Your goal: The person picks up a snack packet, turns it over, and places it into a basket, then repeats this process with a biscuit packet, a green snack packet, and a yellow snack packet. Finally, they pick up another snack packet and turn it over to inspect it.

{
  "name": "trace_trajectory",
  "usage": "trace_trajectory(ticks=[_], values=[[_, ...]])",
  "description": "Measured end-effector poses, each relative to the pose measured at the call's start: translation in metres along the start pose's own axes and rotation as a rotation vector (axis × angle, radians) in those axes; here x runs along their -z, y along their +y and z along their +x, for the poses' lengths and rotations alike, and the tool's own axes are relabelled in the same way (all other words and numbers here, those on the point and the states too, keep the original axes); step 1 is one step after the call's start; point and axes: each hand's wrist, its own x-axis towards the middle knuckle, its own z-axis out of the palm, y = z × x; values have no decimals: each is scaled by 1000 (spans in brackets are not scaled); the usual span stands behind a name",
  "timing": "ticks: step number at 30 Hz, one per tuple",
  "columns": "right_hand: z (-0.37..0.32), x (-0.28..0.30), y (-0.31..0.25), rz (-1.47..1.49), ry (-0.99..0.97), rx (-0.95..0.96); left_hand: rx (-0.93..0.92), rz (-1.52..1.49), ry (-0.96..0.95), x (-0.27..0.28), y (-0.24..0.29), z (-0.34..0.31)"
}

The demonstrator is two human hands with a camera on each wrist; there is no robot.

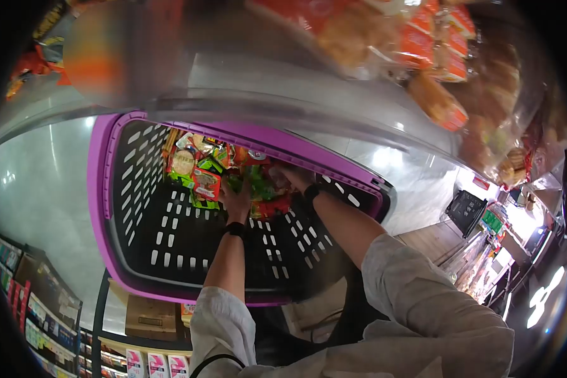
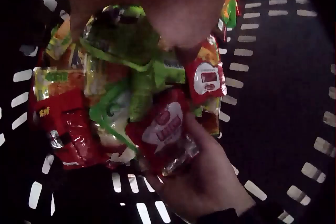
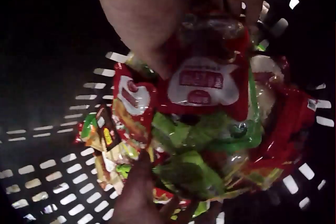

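Note:
In the basket [image 1: 189, 242], my left hand [image 1: 236, 203] has its fingers and thumb around a green packet [image 2: 123, 37]; the same hand [image 3: 137, 195] reaches in from below in the right wrist view. My right hand [image 1: 290, 178] holds a red packet with a white label [image 2: 169, 129], close beside the green one. From the right wrist, the right hand [image 3: 144, 11] covers the top of this red packet [image 3: 202, 90]. Other red, green and yellow packets lie heaped under both hands.
The basket has a purple rim [image 1: 98, 183] and slotted black walls. A clear-edged shelf [image 1: 233, 107] with bagged food crosses above it. Stocked shelves [image 1: 50, 315] stand at the lower left, with a cardboard box [image 1: 151, 318] near them. A black crate [image 1: 466, 213] is at the right.

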Motion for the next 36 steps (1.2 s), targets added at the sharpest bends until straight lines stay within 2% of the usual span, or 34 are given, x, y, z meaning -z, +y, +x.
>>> trace_trajectory(ticks=[2,4,6,7,8,10,11,13,14,16,19,21,23,24,28,30,31,34,35,36], values=[[17,-10,21,-180,113,127,-6,-64,-34,-9,-4,11],[8,-16,-10,-304,71,-6,-27,-33,-106,-20,-9,17],[-25,-11,0,-259,11,-85,-83,266,-264,-33,-20,-12],[-26,-22,15,-104,12,-33,-70,186,-316,-34,-5,6],[-18,-11,10,-106,-50,-1,-52,107,-367,-36,8,22],[-4,11,0,-103,-174,62,245,-535,-470,-25,37,-9],[-18,20,-21,-136,-233,-10,306,-586,-521,-13,47,-21],[-31,21,-25,-147,-239,-46,415,-690,-623,12,72,-36],[-38,22,-28,-153,-242,-64,444,-754,-588,20,84,-46],[-50,20,-34,-479,-157,39,500,-877,-519,33,109,-73],[-102,22,-61,-222,-247,117,453,-808,-540,68,130,-105],[-135,17,-65,-127,-244,176,337,-828,-488,76,114,-124],[-164,13,-64,-137,-215,258,208,-817,-493,107,129,-152],[-184,11,-71,-104,-210,283,142,-831,-474,128,152,-172],[-297,11,-139,-60,-193,312,0,-815,-435,192,189,-239],[-344,11,-175,-38,-176,403,-119,-783,-419,227,218,-271],[-374,12,-194,-46,-148,518,-139,-846,-420,246,234,-289],[-447,16,-226,-50,-123,640,-284,-811,-391,290,266,-335],[-469,14,-229,135,-191,591,-320,-718,-400,310,277,-353],[-491,11,-235,138,-200,623,-366,-648,-362,327,286,-369]])
